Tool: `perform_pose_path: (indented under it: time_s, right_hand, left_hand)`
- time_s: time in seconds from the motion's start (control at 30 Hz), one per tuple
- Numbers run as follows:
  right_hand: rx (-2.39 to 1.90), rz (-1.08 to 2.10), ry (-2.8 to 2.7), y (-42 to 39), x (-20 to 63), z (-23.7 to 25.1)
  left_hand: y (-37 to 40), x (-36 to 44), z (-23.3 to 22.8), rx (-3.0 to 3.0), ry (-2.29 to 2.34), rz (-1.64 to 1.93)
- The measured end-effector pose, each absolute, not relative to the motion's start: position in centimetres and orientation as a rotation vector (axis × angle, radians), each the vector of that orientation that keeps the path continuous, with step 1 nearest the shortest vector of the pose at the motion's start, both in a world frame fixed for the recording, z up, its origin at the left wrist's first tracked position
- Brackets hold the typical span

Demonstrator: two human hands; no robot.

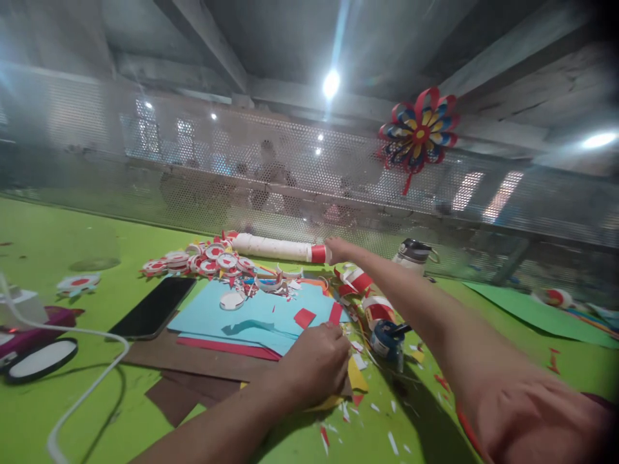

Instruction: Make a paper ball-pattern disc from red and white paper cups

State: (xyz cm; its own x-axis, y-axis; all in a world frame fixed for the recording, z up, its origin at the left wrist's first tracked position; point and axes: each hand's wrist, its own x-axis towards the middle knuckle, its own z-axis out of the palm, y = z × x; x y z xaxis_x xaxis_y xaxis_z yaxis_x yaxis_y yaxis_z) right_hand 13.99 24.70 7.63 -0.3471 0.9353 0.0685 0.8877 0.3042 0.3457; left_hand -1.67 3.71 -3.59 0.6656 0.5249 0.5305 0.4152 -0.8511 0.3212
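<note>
Single head view, worn by the person. Faces forward and down across the table (58, 238) toward a mesh screen (203, 167). Hands close below.

Two bare forearms and hands: the left hand (316, 361) and right hand (337, 249) wear no gloves, rings or watch. A dark maroon sleeve edge (602, 405) shows on the right upper arm.

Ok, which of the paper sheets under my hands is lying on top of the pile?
The light blue sheet: it overlies the red sheet and the brown sheets.
</note>
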Motion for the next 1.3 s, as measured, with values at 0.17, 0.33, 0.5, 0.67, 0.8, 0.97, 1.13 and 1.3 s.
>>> perform_pose_path:
  time_s: [0.17, 0.33, 0.5, 0.67, 0.8, 0.97, 1.13, 1.3]
  right_hand:
    - [1.696, 0.467, 2.576, 19.6, 15.1, 11.7]
    - [1.525, 0.455, 2.841, 10.7, 14.4, 11.9]
    - [1.422, 0.325, 2.982, 4.3, 14.2, 9.9]
    - [1.446, 0.164, 3.115, 3.1, 15.5, 9.4]
    - [1.444, 0.147, 3.138, 3.1, 16.5, 9.4]
    - [1.485, 0.138, 3.138, 3.2, 17.0, 9.4]
    - [1.613, 0.191, 3.051, 5.1, 18.4, 10.0]
    - [1.778, 0.269, 2.819, 10.4, 19.3, 10.6]
  left_hand:
    - [5.6, -2.2, -2.7, 1.673, 0.863, 1.235]
    - [6.8, -3.3, -0.4, 1.280, 0.811, 1.266]
    - [5.5, -3.4, 1.1, 1.032, 0.461, 1.239]
    - [4.9, -2.8, 1.1, 1.066, 0.469, 1.221]
    - [4.8, -2.7, 1.3, 1.074, 0.453, 1.220]
    - [5.2, -3.2, 1.2, 0.953, 0.490, 1.236]
    - [6.1, -3.8, 0.7, 0.856, 0.584, 1.333]
    - [6.6, -3.7, 0.2, 0.805, 0.671, 1.376]
